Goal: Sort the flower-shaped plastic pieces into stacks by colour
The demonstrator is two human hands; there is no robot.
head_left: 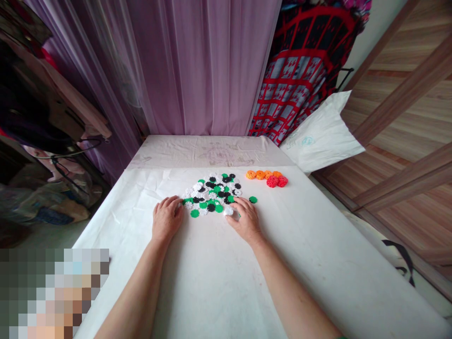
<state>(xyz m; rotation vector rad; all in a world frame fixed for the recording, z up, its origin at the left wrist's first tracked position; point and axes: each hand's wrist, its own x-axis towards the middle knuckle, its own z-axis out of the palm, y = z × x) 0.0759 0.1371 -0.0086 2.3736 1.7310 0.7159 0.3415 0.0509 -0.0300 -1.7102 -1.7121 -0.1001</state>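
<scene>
A loose heap of small notched plastic discs (pixel 212 193) in green, black and white lies mid-table. At the heap's left edge, my left hand (pixel 167 216) rests with its fingers bent forward on the table, fingertips beside a green disc; nothing shows in its grasp. My right hand (pixel 247 220) is at the heap's right front, thumb and fingers around a white notched disc (pixel 229 211). Just beyond its fingers lies a single green disc (pixel 253 199). Part of another green piece shows under this hand.
Orange disc clusters (pixel 260 174) and red ones (pixel 277 181) sit at the back right of the white-covered table (pixel 197 282). A white bag (pixel 321 132) stands past the right edge. Purple curtains (pixel 205 66) hang behind; clothes on a rack (pixel 52 94) are at left.
</scene>
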